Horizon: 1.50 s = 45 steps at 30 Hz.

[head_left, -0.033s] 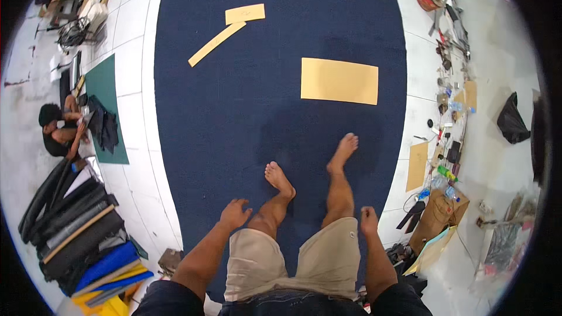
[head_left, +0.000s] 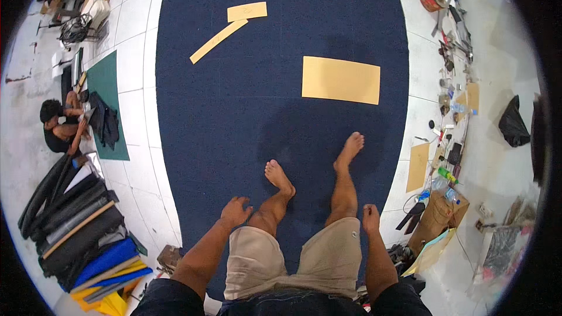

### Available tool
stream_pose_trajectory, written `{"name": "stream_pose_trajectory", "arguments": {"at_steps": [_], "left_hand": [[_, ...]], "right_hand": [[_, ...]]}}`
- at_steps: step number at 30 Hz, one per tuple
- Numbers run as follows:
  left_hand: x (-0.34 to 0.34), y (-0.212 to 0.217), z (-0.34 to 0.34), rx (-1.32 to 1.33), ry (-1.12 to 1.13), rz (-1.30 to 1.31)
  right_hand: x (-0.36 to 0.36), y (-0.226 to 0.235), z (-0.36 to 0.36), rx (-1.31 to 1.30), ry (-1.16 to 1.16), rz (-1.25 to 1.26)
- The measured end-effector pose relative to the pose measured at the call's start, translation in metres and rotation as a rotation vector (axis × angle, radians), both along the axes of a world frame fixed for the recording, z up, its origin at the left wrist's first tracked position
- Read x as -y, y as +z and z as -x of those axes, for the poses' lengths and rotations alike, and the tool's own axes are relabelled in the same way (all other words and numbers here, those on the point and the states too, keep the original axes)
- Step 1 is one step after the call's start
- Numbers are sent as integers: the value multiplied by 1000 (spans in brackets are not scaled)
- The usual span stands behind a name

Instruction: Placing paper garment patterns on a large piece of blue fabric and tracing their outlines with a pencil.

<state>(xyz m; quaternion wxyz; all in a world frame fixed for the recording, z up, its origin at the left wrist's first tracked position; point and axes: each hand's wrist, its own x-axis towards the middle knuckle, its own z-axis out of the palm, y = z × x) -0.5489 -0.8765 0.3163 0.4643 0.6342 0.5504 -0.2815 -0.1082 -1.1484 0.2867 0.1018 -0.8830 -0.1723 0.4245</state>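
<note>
A wide dark navy cloth (head_left: 234, 123) lies spread on the floor, and I stand barefoot on it. My left hand (head_left: 236, 211) hangs beside my left knee, its fingers apart and holding nothing. Beside my right thigh hangs my right hand (head_left: 370, 219) with the fingers curled in; anything inside is hidden. A large tan rectangular card piece (head_left: 341, 80) lies flat on the cloth ahead of my right foot. Farther off, a smaller tan rectangle (head_left: 247, 11) touches the end of a slanted tan strip (head_left: 218, 41). Neither hand touches these pieces.
At left, a person (head_left: 61, 126) sits by a green mat (head_left: 110, 117) with dark fabric. Rolls of material (head_left: 82, 231) are stacked nearer me. Along the right lie bottles (head_left: 448, 174), a brown cardboard box (head_left: 436, 216), a tan sheet (head_left: 417, 167) and a round tin (head_left: 432, 0).
My right foot and knee have shifted slightly to the right. Both hands keep nearly the same pose, and the card pieces stay in place on the cloth.
</note>
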Motion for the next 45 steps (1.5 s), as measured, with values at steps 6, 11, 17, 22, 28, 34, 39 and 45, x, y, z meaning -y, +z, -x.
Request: {"name": "stream_pose_trajectory", "arguments": {"at_steps": [6,11,17,22,28,34,39,45], "left_hand": [[8,-3,-57,-38,-18,0],[25,14,-141,-33,13,-13],[32,39,-238,77,84,77],[9,40,-298,136,124,34],[-26,5,-284,135,57,-11],[-108,-69,-279,41,-129,-75],[-186,-161,-258,31,-232,-273],[-257,-261,-281,36,-307,-406]], "right_hand": [[-26,-46,-62,43,65,-81],[-61,-55,-111,-11,137,-178],[-84,-64,-164,-20,235,-346],[-112,-72,-218,28,262,-356],[-139,-93,-248,99,320,-257],[-169,-145,-273,138,334,-320],[-247,-197,-312,231,503,-388],[-298,-297,-330,343,405,-496]]}}
